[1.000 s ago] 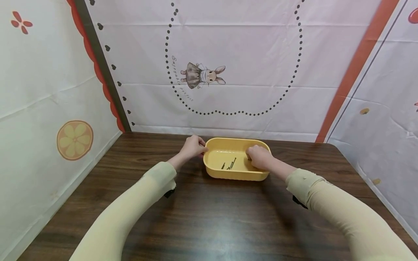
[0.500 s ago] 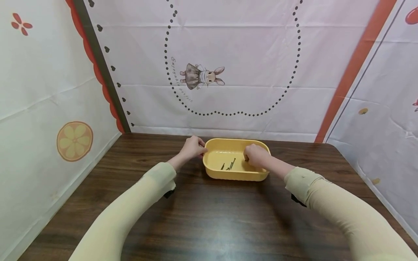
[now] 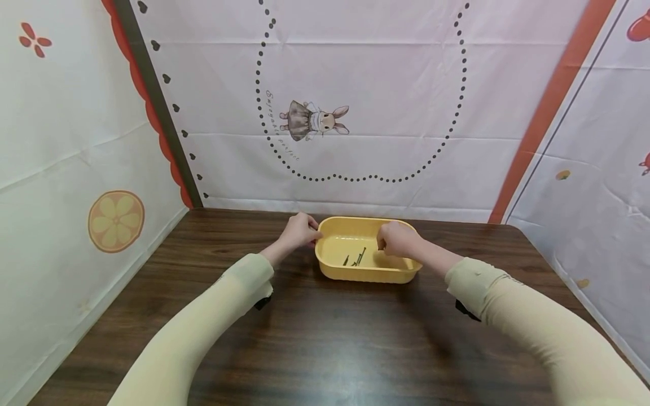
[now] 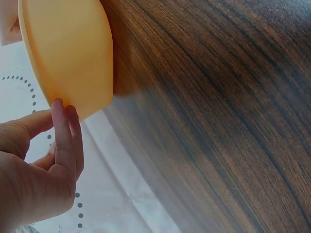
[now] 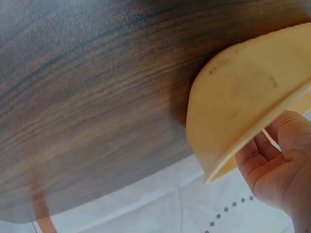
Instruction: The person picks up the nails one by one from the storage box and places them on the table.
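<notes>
A yellow plastic tub (image 3: 368, 275), oval and open-topped, stands near the back of the table. My left hand (image 3: 299, 231) pinches its rim at the left end, thumb on the inner side and fingers outside, as the left wrist view (image 4: 46, 170) also shows. My right hand (image 3: 398, 239) reaches over the near right rim into the tub, fingers curled and pointing down. A dark spot shows under its fingertips; I cannot tell whether they hold something. Several small dark pieces, among them a long thin screw-like one (image 3: 361, 257), lie on the tub's floor, left of the right hand.
The tub rests on a dark wood-grain table (image 3: 325, 338). Close behind the tub hangs a white printed cloth (image 3: 386, 113), with further cloth panels along the left (image 3: 56, 169) and right (image 3: 599, 186) sides of the table.
My right hand has shifted a little to the left inside the tub, its fingers still curled. The left hand keeps its hold on the rim, and the small dark pieces lie as before.
</notes>
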Demonstrator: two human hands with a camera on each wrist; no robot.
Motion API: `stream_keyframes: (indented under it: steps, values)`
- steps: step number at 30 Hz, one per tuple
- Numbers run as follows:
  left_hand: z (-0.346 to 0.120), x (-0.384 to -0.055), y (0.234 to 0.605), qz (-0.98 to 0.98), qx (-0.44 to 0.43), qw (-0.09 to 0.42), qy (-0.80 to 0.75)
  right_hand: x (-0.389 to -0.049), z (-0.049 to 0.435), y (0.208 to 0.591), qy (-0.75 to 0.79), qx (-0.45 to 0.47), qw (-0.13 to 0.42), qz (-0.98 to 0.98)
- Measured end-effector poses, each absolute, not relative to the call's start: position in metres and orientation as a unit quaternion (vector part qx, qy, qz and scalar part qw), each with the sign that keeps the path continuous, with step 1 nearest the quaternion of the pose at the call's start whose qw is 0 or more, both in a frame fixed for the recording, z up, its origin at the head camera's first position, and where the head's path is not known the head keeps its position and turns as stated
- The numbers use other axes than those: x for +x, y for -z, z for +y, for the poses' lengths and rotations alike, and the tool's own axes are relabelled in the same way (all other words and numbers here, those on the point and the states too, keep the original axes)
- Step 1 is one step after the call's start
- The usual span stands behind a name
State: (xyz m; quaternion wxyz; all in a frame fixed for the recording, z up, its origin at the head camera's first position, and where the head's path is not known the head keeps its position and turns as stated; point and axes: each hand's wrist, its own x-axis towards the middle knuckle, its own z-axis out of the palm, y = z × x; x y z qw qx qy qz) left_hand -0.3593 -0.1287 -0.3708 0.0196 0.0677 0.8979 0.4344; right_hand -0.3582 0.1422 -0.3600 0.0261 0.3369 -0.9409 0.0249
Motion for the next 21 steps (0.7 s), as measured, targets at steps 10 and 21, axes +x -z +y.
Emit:
stream_keyframes:
  steps: [10, 21]
  values:
    - [-0.129, -0.360, 0.374, 0.895, 0.062, 0.024, -0.441, -0.357, 0.150, 0.335, -0.032, 0.322, 0.010, -0.946]
    - [-0.129, -0.361, 0.372, 0.898, 0.062, 0.027, -0.434, -0.360, 0.162, 0.301, -0.018, 0.302, -0.034, -0.952]
